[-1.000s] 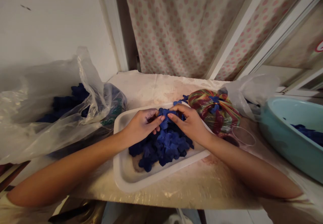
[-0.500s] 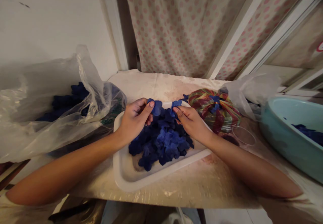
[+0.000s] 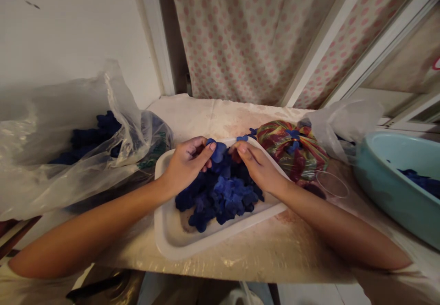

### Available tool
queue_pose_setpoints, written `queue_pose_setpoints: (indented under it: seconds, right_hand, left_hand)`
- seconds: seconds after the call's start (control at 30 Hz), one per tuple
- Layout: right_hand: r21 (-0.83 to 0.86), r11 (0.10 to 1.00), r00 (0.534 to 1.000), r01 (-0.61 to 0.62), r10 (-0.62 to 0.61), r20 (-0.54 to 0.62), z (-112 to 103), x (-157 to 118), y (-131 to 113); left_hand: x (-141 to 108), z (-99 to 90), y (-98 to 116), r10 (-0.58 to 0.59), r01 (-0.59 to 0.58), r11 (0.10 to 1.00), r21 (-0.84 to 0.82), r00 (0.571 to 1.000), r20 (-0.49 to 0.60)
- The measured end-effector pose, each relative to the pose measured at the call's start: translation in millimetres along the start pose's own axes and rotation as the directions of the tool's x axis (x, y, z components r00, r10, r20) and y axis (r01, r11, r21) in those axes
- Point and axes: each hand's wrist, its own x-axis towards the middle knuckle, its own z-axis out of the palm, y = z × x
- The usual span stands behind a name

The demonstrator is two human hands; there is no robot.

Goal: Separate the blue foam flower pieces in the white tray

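Left fingers [image 3: 205, 152] pinching blue petal [image 3: 218, 153], now nearer right fingers [image 3: 242, 148].

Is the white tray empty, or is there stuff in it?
Not empty: a pile of blue petal-like pieces lies in the white tray, though its floor shows at the near left corner.

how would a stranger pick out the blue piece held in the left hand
Find the white tray on the table, with a heap of blue pieces in it. Near the tray's far edge, the left hand holds one lobed blue piece between thumb and fingers. That pinch sets it apart from the loose ones lying in the heap.
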Motion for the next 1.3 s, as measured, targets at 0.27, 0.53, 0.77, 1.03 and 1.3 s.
queue_pose_setpoints:
  seconds: [0.27, 0.53, 0.77, 1.03, 1.3]
  right_hand:
    - [-0.014, 0.989, 0.988, 0.149, -0.150, -0.035, 2.9, 1.8, -0.4]
    - [0.026, 0.993, 0.991, 0.115, -0.113, -0.074, 2.2, 0.1, 3.6]
    - [-0.052, 0.995, 0.990, 0.086, -0.092, -0.108, 0.1, 3.3, 7.0]
    - [-0.368, 0.869, 0.906, 0.331, -0.401, -0.134, 1.5, -2.3, 6.4]
    - [-0.563, 0.675, 0.805, 0.477, -0.593, -0.028, -1.3, -11.0, 5.2]
  left_hand:
    - [-2.4, 3.0, -3.2, -0.007, 0.002, 1.000, 0.019, 0.964, 0.268]
    - [-1.7, 2.9, -3.5, -0.003, -0.003, 1.000, 0.025, 0.975, 0.221]
    - [-0.3, 1.7, -2.7, -0.030, 0.019, 0.996, 0.087, 0.992, 0.126]
    - [0.5, -1.0, 1.7, -0.061, 0.053, 0.997, 0.061, 0.990, 0.125]
    - [-0.1, -0.9, 4.1, -0.095, 0.114, 0.988, -0.105, 0.981, 0.169]
